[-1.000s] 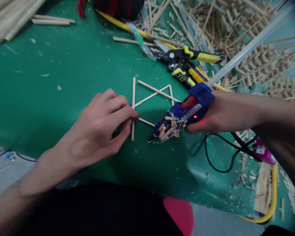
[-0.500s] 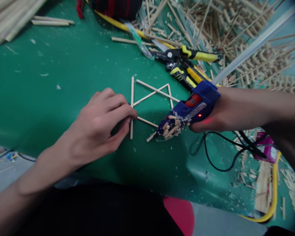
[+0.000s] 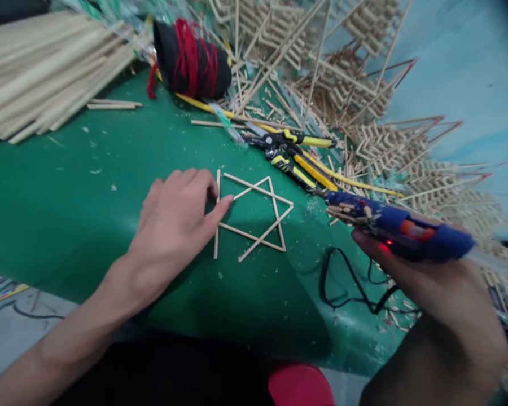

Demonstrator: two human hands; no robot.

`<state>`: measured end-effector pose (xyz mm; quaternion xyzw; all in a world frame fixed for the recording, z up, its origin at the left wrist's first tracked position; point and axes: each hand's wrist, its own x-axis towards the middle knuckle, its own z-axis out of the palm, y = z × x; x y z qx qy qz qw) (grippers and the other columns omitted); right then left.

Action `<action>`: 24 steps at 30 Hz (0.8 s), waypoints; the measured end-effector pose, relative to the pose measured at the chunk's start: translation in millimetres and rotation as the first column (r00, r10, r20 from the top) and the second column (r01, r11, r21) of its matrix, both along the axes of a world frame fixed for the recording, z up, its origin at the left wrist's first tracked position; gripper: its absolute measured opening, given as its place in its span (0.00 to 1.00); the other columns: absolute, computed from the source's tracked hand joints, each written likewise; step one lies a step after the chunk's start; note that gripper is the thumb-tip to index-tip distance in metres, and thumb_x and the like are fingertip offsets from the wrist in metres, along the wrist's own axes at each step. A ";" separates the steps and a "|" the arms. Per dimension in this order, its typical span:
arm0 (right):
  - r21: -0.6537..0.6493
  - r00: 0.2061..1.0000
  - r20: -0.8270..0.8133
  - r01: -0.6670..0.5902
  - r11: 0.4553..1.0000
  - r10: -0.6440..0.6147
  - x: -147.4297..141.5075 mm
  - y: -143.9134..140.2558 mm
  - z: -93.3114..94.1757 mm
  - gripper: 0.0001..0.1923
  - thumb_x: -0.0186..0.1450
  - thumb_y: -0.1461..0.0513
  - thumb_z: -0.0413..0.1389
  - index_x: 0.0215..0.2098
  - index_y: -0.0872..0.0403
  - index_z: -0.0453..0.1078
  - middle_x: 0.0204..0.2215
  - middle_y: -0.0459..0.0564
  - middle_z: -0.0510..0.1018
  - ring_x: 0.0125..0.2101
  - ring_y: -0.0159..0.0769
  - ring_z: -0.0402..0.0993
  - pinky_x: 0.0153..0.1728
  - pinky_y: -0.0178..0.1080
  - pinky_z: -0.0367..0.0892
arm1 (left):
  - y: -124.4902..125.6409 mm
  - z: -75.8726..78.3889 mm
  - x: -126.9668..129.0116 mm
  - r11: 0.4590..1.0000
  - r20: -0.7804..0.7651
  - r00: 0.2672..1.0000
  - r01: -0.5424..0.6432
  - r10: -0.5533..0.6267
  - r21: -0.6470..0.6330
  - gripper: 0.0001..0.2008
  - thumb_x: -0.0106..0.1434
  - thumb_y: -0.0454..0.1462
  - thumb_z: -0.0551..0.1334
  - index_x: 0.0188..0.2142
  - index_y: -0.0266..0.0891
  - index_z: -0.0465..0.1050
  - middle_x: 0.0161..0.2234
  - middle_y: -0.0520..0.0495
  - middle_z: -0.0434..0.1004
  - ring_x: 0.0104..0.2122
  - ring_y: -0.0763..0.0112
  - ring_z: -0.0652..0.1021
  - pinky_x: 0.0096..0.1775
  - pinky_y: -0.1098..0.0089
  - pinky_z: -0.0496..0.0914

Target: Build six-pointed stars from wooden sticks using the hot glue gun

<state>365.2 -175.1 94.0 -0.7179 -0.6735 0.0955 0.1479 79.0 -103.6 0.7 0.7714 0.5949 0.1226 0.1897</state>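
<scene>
A six-pointed star frame of thin wooden sticks [image 3: 254, 237] lies flat on the green tabletop [image 3: 161, 141]. At its left side, my left hand [image 3: 175, 217] pinches an upright-lying wooden stick [image 3: 216, 242] between thumb and bent fingers. My right hand [image 3: 423, 287] is wrapped round a blue hot glue gun [image 3: 385, 217] to the right of the star. The gun's red light is on, its nozzle points left, and wood bits cling round its front. Part of the right hand's grip is hidden behind the gun.
Yellow-and-black wire strippers [image 3: 288, 146] lie behind the star. A black roll with red yarn [image 3: 195, 62] stands beside a pile of sticks [image 3: 46, 67]. Stacked stick frames [image 3: 381, 135] fill the back right. A black cable [image 3: 325, 282] loops below the gun.
My right hand has drawn the glue gun away from the star to the right, uncovering its right corners. My left hand stays at the left stick, its thumb now across it. The view has shifted.
</scene>
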 end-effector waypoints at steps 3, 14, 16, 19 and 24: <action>0.183 0.999 0.036 -0.043 0.982 0.037 -2.3 -14.7 -9.5 0.17 0.65 0.54 0.63 0.23 0.49 0.64 0.19 0.39 0.67 0.19 0.29 0.62 0.21 0.35 0.60 | 4.2 4.9 7.3 0.999 -0.141 0.989 0.034 -0.035 -0.006 0.10 0.72 0.41 0.57 0.35 0.39 0.70 0.36 0.40 0.76 0.43 0.47 0.77 0.42 0.54 0.67; 0.474 0.976 -0.157 0.210 0.855 -0.152 -9.9 -24.7 -37.5 0.09 0.64 0.56 0.65 0.31 0.50 0.74 0.26 0.45 0.77 0.24 0.35 0.73 0.29 0.37 0.69 | 22.6 35.0 -11.4 0.980 0.335 0.929 -0.188 0.155 0.068 0.08 0.65 0.40 0.59 0.31 0.41 0.70 0.27 0.51 0.73 0.27 0.70 0.72 0.31 0.68 0.61; 0.442 0.944 -0.235 0.316 0.840 -0.232 -11.2 -17.6 -40.8 0.13 0.63 0.52 0.65 0.28 0.50 0.72 0.21 0.45 0.74 0.22 0.36 0.71 0.27 0.39 0.68 | 36.4 52.6 0.9 0.976 0.467 0.883 -0.136 0.041 0.173 0.07 0.65 0.40 0.60 0.32 0.41 0.70 0.27 0.53 0.73 0.26 0.73 0.72 0.30 0.70 0.62; 0.356 0.881 -0.405 0.398 0.845 -0.244 -8.0 -1.6 -48.5 0.17 0.63 0.49 0.64 0.26 0.51 0.71 0.18 0.43 0.70 0.20 0.36 0.69 0.23 0.38 0.66 | 66.7 73.4 38.5 0.963 0.615 0.763 0.034 -0.198 0.267 0.03 0.64 0.34 0.62 0.32 0.39 0.71 0.27 0.54 0.74 0.27 0.75 0.72 0.31 0.73 0.64; 0.316 0.788 -0.593 0.416 0.853 -0.165 -11.9 18.1 -67.1 0.18 0.64 0.47 0.62 0.26 0.51 0.71 0.17 0.43 0.70 0.19 0.34 0.67 0.20 0.37 0.64 | 116.4 64.6 90.7 0.814 0.630 0.558 0.536 -0.540 0.223 0.05 0.63 0.33 0.63 0.29 0.37 0.73 0.25 0.53 0.73 0.26 0.77 0.70 0.31 0.74 0.64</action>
